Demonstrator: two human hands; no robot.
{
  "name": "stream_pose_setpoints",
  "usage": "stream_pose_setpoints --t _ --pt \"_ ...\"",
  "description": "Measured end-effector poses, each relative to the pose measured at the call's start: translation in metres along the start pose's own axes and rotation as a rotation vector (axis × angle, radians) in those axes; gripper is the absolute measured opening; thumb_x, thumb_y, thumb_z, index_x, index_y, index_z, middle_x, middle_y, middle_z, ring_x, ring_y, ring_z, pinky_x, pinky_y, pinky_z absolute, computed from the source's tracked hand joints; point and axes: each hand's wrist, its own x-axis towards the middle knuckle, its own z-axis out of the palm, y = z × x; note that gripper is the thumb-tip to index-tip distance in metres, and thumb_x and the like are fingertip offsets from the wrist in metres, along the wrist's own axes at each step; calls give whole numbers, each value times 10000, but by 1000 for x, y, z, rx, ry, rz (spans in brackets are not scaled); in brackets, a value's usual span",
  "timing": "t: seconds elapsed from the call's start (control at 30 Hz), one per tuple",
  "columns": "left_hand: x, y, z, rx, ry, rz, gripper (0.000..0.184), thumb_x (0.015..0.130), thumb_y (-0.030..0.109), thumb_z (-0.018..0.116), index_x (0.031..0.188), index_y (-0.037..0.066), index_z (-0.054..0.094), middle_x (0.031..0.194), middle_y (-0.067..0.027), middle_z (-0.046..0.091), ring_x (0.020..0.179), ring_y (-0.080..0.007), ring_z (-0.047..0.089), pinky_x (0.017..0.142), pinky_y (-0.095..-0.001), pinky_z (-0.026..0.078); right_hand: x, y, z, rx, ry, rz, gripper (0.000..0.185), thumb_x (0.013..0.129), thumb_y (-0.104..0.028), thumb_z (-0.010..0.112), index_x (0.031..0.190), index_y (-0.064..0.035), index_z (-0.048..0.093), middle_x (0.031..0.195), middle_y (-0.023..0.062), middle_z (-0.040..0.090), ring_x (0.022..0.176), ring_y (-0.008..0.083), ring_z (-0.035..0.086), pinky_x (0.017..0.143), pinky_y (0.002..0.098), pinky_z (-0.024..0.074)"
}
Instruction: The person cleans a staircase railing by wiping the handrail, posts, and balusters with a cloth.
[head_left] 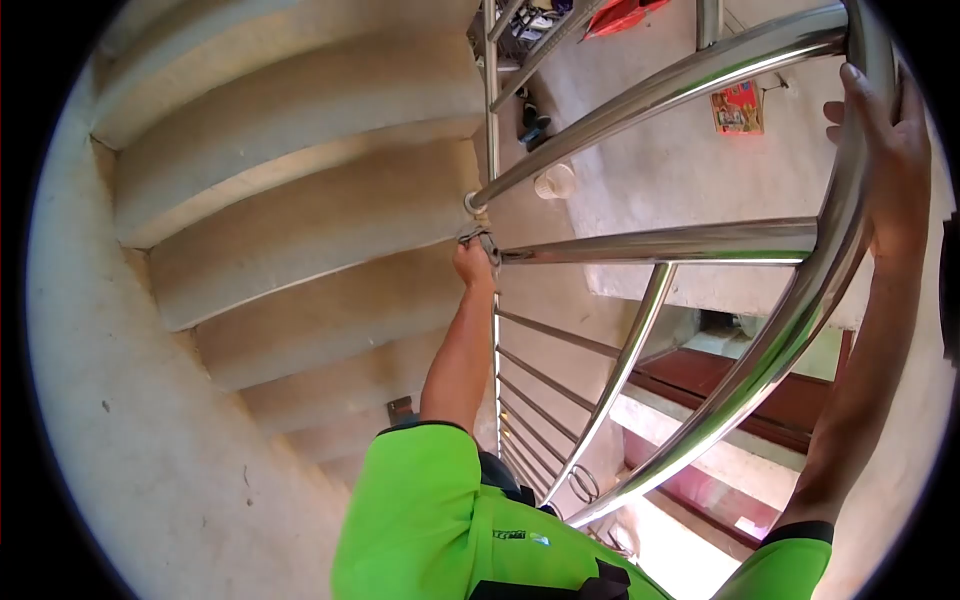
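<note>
My left hand point(473, 262) is closed round a grey cloth point(478, 238), which it presses against the base of a metal baluster at the stair edge. Higher up on the right, my right hand point(893, 150) rests on the thick shiny handrail point(847, 190), its fingers apart and reaching round the far side of the tube. Between the two hands run polished metal bars point(660, 243) that join the handrail to the stair side.
Curved concrete steps point(310, 220) fill the left, beside a pale wall point(90, 400). Below the railing lie a floor with a red box point(738, 108), a white basket point(555, 181), a red item point(625, 15) and dark shoes point(533, 125).
</note>
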Motion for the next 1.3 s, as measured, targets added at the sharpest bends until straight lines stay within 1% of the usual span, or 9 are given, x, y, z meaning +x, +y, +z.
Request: stream_pose_setpoints --t 0.13,0.43,0.5,0.63,0.77,0.97,1.1,1.17,1.3 --pt "29 38 31 -543 -183 -213 246 983 186 527 1212 113 582 1073 -88 627 959 -264 621 787 -449 532 -7 -16 2 106 26 -12 560 934 -367 634 1351 -24 487 980 87 618 835 142 638 770 315 527" --pt "76 41 82 -728 -279 -446 255 959 196 595 1169 52 576 1053 -86 600 929 -266 622 733 -454 565 -6 -24 5 300 93 -10 532 898 -216 665 1297 61 446 887 108 658 694 143 633 630 292 518" --pt "44 57 98 -866 -195 -364 208 962 169 589 1130 47 585 999 -74 602 863 -255 626 688 -436 565 -5 -25 4 278 94 13 564 885 -205 663 1315 68 421 876 124 654 690 152 628 634 298 515" --pt "-63 158 111 -880 -284 -257 188 1004 199 504 1081 44 577 983 -75 629 833 -239 627 696 -403 552 -1 -13 9 169 180 -73 588 851 -237 655 1296 56 406 1032 297 648 963 419 662 868 454 500" --pt "-188 287 103 -566 -657 -34 204 958 184 557 1141 103 590 1031 -48 633 835 -207 617 694 -386 516 -6 -23 3 213 112 57 582 843 -232 643 1287 47 391 1054 317 631 965 463 642 866 489 494" --pt "-329 423 68 -309 -868 335 303 905 346 630 1149 166 622 1056 -12 638 905 -161 584 800 -445 443 -2 -16 5 154 183 -72 485 854 -240 608 1211 -2 381 1099 324 591 996 492 610 860 535 486" --pt "-386 429 29 -228 -985 610 288 936 328 611 1146 138 663 1051 -7 654 904 -132 572 836 -373 437 6 -14 8 190 82 54 542 868 -312 625 1229 -9 358 1174 320 561 1047 493 592 887 539 485" --pt "-393 396 14 -219 -973 813 179 980 193 600 1048 75 717 867 39 654 745 -45 529 667 -218 430 9 -3 17 273 71 -14 621 907 -393 612 1324 -8 360 1195 344 578 1098 505 574 924 519 465" --pt "-387 303 6 -80 -1016 795 234 988 204 571 1116 34 669 950 -8 694 875 -80 583 775 -260 466 -32 7 12 395 21 21 701 937 -404 583 1434 -16 276 1310 348 517 1217 469 530 1008 495 428"
